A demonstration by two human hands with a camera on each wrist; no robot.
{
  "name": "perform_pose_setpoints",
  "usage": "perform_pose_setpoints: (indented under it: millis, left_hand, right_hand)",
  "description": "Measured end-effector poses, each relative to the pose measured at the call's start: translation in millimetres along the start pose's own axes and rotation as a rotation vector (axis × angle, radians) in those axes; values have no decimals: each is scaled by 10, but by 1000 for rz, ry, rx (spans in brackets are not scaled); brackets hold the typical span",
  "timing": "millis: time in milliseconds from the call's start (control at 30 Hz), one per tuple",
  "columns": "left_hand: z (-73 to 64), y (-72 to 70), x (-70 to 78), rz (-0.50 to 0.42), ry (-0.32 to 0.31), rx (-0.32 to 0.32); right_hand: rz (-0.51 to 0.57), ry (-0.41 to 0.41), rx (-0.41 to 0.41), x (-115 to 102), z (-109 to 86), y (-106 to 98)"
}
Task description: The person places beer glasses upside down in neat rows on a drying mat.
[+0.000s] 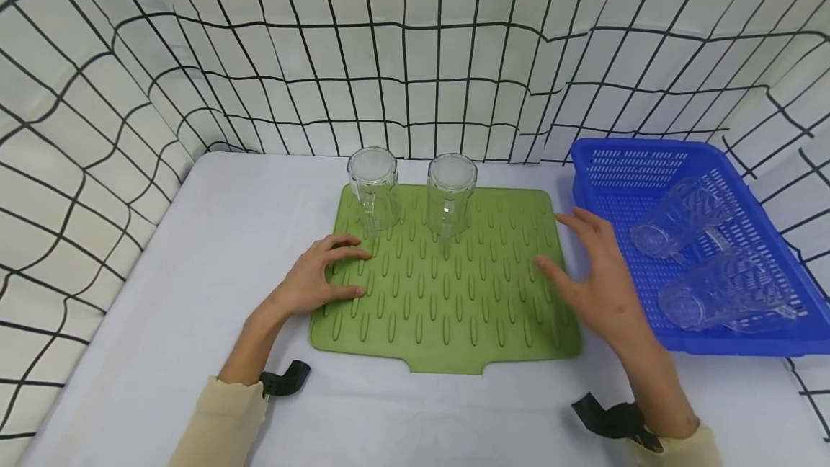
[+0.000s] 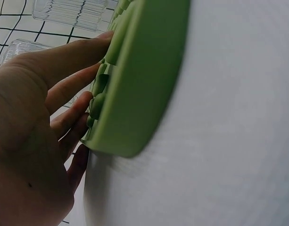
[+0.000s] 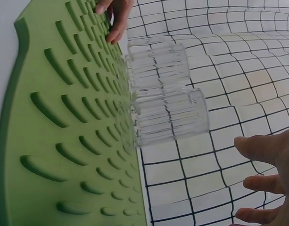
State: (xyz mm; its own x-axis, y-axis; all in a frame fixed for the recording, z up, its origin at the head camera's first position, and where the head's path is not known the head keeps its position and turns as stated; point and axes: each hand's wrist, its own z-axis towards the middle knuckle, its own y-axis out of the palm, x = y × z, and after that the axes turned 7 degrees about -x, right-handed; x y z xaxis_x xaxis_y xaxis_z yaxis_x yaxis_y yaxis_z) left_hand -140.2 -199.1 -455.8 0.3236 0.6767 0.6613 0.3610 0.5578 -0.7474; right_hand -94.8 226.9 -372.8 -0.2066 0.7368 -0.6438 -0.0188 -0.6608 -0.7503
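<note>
Two clear glass mugs, a left one and a right one, stand upside down at the back of a green ridged drying mat, handles toward me. My left hand rests at the mat's left edge, fingers spread and fingertips over its ridges; in the left wrist view they lie along the mat's raised side. My right hand hovers by the mat's right edge, thumb and fingers apart, holding nothing. In the right wrist view, its fingertips are well away from the mugs.
At the right a blue plastic basket holds two more glass mugs lying on their sides, one farther back and one nearer. White cloth covers the table. Black-gridded white fabric hangs behind and along both sides.
</note>
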Motion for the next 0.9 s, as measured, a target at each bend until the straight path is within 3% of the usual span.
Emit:
perform_pose_setpoints:
  millis: [267,533,900]
  left_hand:
    - [-1,1,-10,-7,-5,-2]
    - [-2,-4,-8,-2,-5,-3]
    - [-13,-14,15,-5,-7,-4]
  right_hand:
    - [-20,38,19,10,1,-180]
    - [-51,42,69,154,-21,-378]
    - [-93,133,70,290,-71,-569]
